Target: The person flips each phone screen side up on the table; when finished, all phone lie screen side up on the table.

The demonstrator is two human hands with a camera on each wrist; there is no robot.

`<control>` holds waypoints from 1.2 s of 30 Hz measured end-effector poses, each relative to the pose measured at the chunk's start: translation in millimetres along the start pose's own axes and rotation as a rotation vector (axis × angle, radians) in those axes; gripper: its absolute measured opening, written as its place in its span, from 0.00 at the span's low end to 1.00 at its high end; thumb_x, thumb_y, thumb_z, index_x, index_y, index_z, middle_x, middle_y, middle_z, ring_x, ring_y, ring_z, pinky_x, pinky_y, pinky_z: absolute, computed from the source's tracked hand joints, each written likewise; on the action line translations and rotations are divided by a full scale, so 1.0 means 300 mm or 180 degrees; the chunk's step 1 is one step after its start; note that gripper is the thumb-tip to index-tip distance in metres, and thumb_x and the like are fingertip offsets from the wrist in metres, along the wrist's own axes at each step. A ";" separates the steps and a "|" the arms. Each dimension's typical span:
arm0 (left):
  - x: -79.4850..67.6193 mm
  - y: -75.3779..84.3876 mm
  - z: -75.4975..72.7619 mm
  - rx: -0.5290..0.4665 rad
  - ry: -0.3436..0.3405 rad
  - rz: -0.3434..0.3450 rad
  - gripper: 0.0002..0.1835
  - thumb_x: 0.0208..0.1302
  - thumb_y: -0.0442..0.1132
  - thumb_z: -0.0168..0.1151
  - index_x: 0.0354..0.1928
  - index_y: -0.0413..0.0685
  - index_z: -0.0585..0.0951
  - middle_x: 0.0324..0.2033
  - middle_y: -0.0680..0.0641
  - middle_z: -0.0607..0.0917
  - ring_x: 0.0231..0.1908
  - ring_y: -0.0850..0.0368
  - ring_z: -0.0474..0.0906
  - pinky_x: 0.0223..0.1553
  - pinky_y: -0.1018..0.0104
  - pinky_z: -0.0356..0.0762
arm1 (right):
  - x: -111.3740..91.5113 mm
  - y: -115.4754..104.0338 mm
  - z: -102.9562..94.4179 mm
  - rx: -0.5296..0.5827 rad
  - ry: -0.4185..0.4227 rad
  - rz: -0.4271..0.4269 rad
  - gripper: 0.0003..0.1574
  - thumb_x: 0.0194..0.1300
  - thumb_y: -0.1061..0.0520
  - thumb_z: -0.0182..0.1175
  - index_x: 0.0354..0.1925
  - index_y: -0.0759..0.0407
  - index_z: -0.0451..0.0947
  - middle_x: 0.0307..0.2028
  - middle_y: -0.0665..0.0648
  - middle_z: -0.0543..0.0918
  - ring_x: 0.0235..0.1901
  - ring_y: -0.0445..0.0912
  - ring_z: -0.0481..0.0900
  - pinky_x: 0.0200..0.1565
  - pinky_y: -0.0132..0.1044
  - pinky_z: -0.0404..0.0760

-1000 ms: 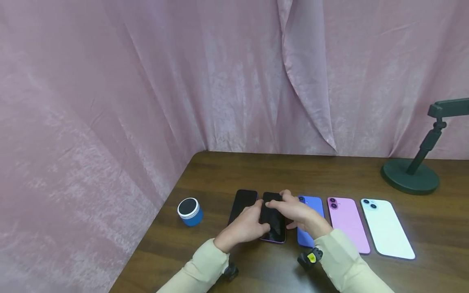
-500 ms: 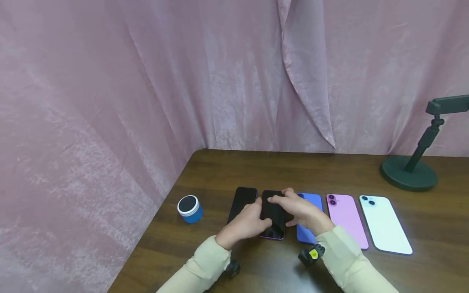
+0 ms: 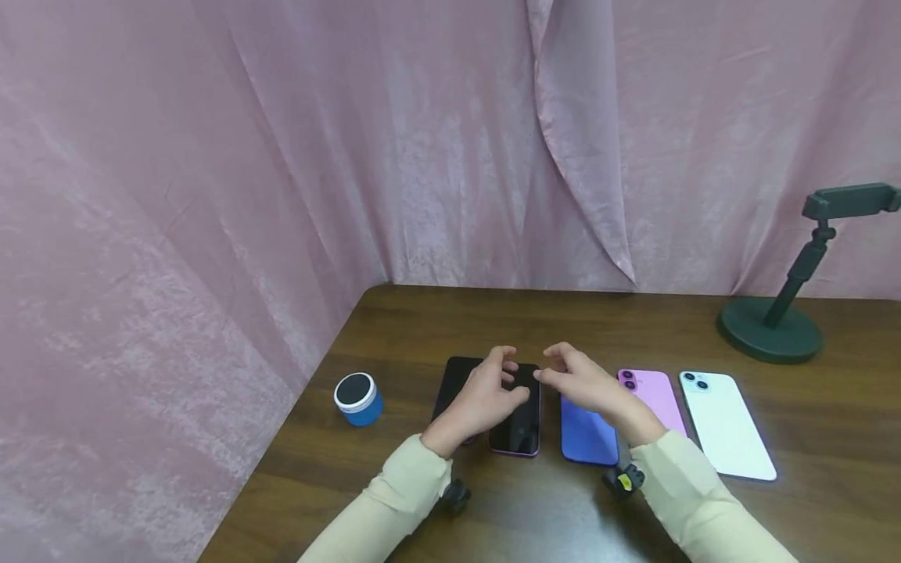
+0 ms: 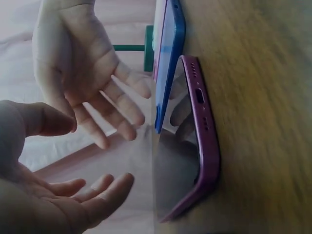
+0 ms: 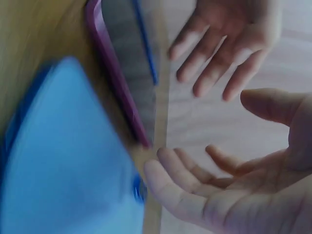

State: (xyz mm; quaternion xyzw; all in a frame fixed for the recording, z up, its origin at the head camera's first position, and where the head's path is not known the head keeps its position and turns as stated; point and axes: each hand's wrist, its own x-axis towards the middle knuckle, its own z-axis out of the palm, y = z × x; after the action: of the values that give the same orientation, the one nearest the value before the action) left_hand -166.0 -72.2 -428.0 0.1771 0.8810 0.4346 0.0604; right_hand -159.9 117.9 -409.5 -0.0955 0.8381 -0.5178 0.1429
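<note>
My left hand (image 3: 484, 397) is raised over the two dark-screened phones, fingers loosely bent and nothing in its grasp. Facing it, my right hand (image 3: 587, 389) hovers above the blue phone (image 3: 588, 439), its fingers also spread and holding nothing. Between and below them a phone with a purple edge (image 3: 515, 436) lies screen up on the table; the left wrist view shows its port end (image 4: 207, 131). Another screen-up phone (image 3: 454, 377) is partly hidden behind my left hand. In the right wrist view, air shows between the right fingertips (image 5: 158, 175) and the purple-edged phone (image 5: 119, 83).
Right of the blue phone lie a pink phone (image 3: 658, 397) and a white phone (image 3: 726, 426), backs up. A blue jar with a black-topped white lid (image 3: 360, 403) stands at the left. The green stand (image 3: 770, 332) is at the back right, before a pink curtain (image 3: 450, 156).
Both hands have lifted off the purple-edged phone. They were at its sides before; now their fingers are up and apart from it. The view has shifted slightly.
</note>
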 end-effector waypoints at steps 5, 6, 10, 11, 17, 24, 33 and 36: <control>0.025 0.023 0.032 -0.0243 -0.0034 0.0016 0.34 0.61 0.35 0.67 0.68 0.36 0.67 0.56 0.38 0.79 0.54 0.48 0.79 0.51 0.60 0.80 | -0.002 0.010 -0.067 -0.0388 0.0135 -0.0187 0.34 0.74 0.53 0.56 0.65 0.77 0.63 0.59 0.78 0.73 0.58 0.68 0.74 0.54 0.59 0.77; 0.026 0.029 0.038 -0.0280 -0.0077 0.0031 0.34 0.61 0.34 0.67 0.68 0.36 0.67 0.56 0.38 0.79 0.54 0.47 0.79 0.50 0.60 0.80 | -0.004 0.014 -0.079 -0.0370 0.0147 -0.0172 0.34 0.74 0.53 0.56 0.65 0.77 0.63 0.59 0.78 0.73 0.58 0.68 0.75 0.54 0.59 0.77; 0.035 0.046 0.061 -0.0243 -0.0321 0.0118 0.33 0.61 0.35 0.70 0.67 0.37 0.68 0.58 0.38 0.77 0.56 0.47 0.78 0.49 0.64 0.80 | -0.008 0.031 -0.122 -0.0450 0.0208 -0.0155 0.33 0.75 0.52 0.55 0.65 0.76 0.63 0.59 0.77 0.73 0.56 0.67 0.76 0.52 0.58 0.80; 0.036 0.047 0.066 -0.0212 -0.0380 0.0154 0.33 0.61 0.35 0.70 0.66 0.37 0.69 0.58 0.39 0.77 0.56 0.47 0.78 0.50 0.65 0.80 | -0.010 0.037 -0.128 -0.0494 0.0228 -0.0161 0.33 0.75 0.52 0.55 0.65 0.76 0.63 0.59 0.77 0.73 0.55 0.67 0.76 0.51 0.58 0.80; 0.042 0.067 0.101 0.0030 -0.0638 0.0290 0.35 0.56 0.37 0.74 0.66 0.38 0.71 0.56 0.41 0.76 0.51 0.51 0.77 0.48 0.69 0.78 | -0.018 0.084 -0.147 -0.0821 0.0328 -0.0184 0.32 0.74 0.52 0.56 0.63 0.76 0.66 0.57 0.77 0.75 0.57 0.70 0.74 0.51 0.62 0.79; 0.032 0.084 0.142 0.0466 -0.0799 0.0243 0.42 0.51 0.37 0.79 0.69 0.45 0.69 0.59 0.42 0.72 0.52 0.55 0.73 0.49 0.69 0.75 | -0.009 0.117 -0.170 -0.1005 0.0289 -0.0191 0.30 0.73 0.54 0.57 0.61 0.77 0.68 0.54 0.77 0.77 0.55 0.70 0.76 0.50 0.60 0.80; 0.005 0.100 0.175 0.0876 -0.1152 0.0151 0.46 0.47 0.37 0.82 0.69 0.54 0.69 0.62 0.45 0.68 0.56 0.59 0.71 0.50 0.68 0.76 | 0.006 0.137 -0.175 -0.1019 0.0123 -0.0061 0.29 0.72 0.54 0.57 0.59 0.77 0.70 0.52 0.74 0.79 0.53 0.67 0.78 0.49 0.58 0.80; 0.004 0.106 0.191 0.1094 -0.1219 0.0103 0.45 0.46 0.37 0.82 0.68 0.57 0.70 0.64 0.45 0.67 0.58 0.58 0.69 0.49 0.67 0.76 | 0.008 0.140 -0.173 -0.1063 0.0107 -0.0037 0.28 0.71 0.54 0.58 0.58 0.77 0.71 0.50 0.74 0.80 0.52 0.66 0.78 0.49 0.58 0.80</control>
State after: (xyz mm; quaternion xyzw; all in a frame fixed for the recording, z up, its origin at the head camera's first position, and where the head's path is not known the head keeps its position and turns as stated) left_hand -144.0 -11.4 -438.1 0.2779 0.9115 0.2379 0.1882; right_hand -180.3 179.6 -425.3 -0.1141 0.9142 -0.3737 0.1081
